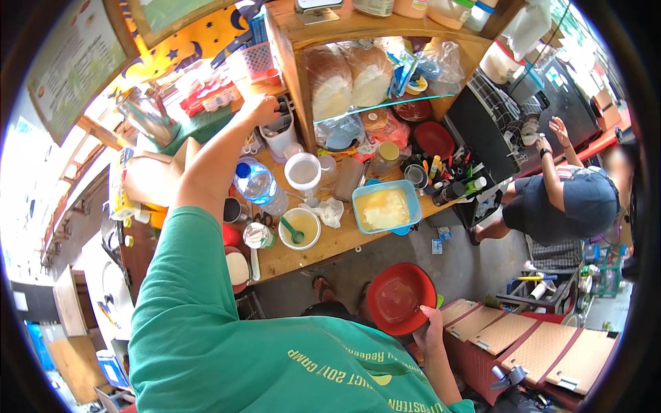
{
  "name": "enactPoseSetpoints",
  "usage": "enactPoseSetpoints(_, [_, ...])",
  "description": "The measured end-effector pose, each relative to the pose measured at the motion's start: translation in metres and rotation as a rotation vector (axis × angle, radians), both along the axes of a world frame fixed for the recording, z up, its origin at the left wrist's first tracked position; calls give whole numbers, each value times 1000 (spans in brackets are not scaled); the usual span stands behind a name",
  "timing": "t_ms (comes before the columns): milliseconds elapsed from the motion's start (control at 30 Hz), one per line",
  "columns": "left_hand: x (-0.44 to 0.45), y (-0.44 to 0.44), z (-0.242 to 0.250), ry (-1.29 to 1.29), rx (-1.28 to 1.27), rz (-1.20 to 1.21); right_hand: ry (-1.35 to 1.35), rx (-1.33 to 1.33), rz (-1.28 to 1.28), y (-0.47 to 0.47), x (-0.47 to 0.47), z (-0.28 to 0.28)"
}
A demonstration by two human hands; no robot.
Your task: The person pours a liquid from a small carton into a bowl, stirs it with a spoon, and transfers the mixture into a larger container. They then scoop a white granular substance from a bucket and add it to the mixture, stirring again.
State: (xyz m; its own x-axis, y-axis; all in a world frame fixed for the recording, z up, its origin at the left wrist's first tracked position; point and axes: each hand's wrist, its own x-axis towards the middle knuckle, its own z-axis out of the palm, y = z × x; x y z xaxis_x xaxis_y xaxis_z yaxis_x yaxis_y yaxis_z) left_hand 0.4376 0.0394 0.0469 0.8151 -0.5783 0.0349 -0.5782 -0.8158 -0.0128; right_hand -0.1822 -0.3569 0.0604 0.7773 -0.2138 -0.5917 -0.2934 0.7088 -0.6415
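My right hand (429, 326) grips the rim of a red bowl (400, 297), held above the floor in front of my body. The bowl's inside shows a few pale marks. My left arm stretches to the back left, and my left hand (262, 109) is at the top of a white utensil holder (280, 135) with dark handles in it. Its fingertips are partly hidden, so any grip there is unclear. Nearer on the wooden table (304, 262) stand a white tub (304, 240) of pale yellow contents with a green scoop (296, 235) and a blue plastic container (387, 206) holding a yellow-white mixture.
A large water bottle (261, 188), a white funnel-like cup (303, 173) and an open jar (258, 236) crowd the table's left. Bagged bread loaves (328, 82) fill the shelf. Another person (573, 199) stands at the right. Tan-topped boxes (532, 343) sit at the lower right.
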Motion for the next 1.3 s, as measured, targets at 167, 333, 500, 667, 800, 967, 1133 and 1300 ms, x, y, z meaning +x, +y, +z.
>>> enactPoseSetpoints(167, [12, -30, -4, 55, 246, 53, -27, 34, -42, 13, -8, -30])
enactPoseSetpoints(333, [15, -26, 25, -50, 207, -13, -36, -6, -29, 15, -7, -54])
enactPoseSetpoints(500, [-27, 10, 99, -251, 275, 50, 5, 23, -20, 19, 20, -58])
enactPoseSetpoints(667, [-159, 68, 188, -402, -480, 229, -212, 7, -7, 8, 74, -38])
enactPoseSetpoints(800, [-265, 58, 206, -603, -1133, 315, -419, 86, 11, -20, 123, -26])
enactPoseSetpoints(967, [-413, -45, 142, 8, -1777, 548, -610, -6, -77, -58, 166, -12])
enactPoseSetpoints(1133, [-550, -194, 112, 1107, -1792, 866, -641, -56, -120, -96, 181, 16])
enactPoseSetpoints(1300, [-556, -273, 142, 943, -1231, 671, -656, -184, -11, -147, 172, 38])
